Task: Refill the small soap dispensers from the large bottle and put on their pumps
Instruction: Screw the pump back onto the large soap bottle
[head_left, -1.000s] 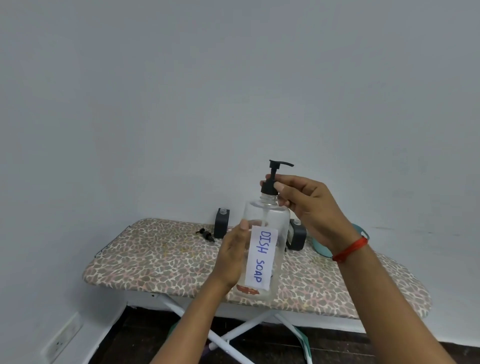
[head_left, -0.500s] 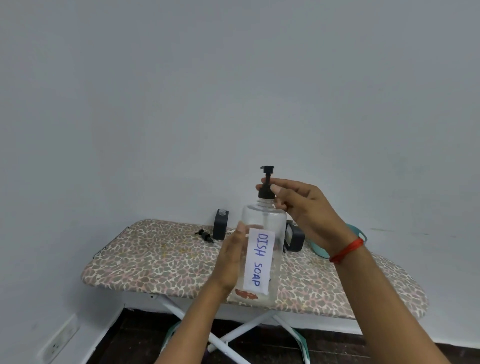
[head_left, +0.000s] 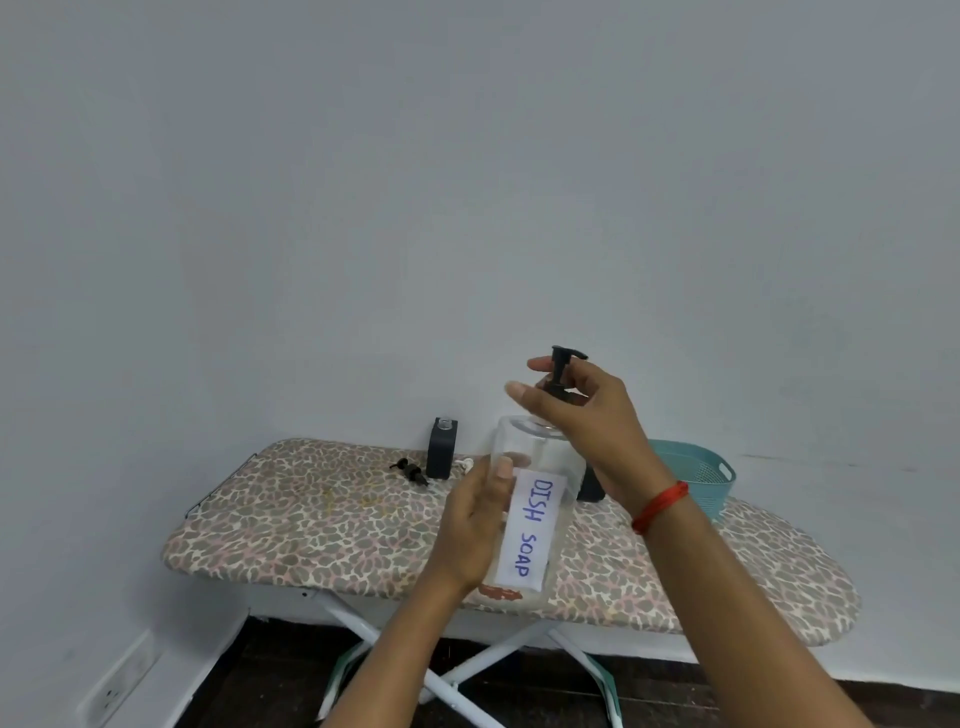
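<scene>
Head view: a person holds a clear bottle (head_left: 543, 460) in front of a leopard-print ironing board (head_left: 322, 525).
Bottle: nearly upright, its top leaning slightly right; white label (head_left: 530, 525) reading "DISH SOAP" faces the camera; whether its base touches the board cannot be told.
Left hand (head_left: 470, 527): fingers wrapped round the bottle's left side, thumb pressed on the front just beside the label.
Pump (head_left: 560, 364): black, standing at the bottle's neck, nozzle pointing right.
Right hand (head_left: 584, 415): behind the pump collar; thumb and fingers (head_left: 519, 391) stretch nearly straight past it to the left, thumb above, forefinger below; whether they grip it cannot be told.
Bracelet (head_left: 660, 506): red thread on the right wrist.
Dispenser (head_left: 441, 449): dark, upright at the board's far edge, neck uncapped.
Second dispenser (head_left: 589, 488): dark, mostly hidden behind bottle and right wrist.
Loose pump (head_left: 410, 470): lying on the board just left of the first dispenser.
Basket (head_left: 696, 473): teal, on the board's far right.
Socket (head_left: 111, 693): low on the left wall.
</scene>
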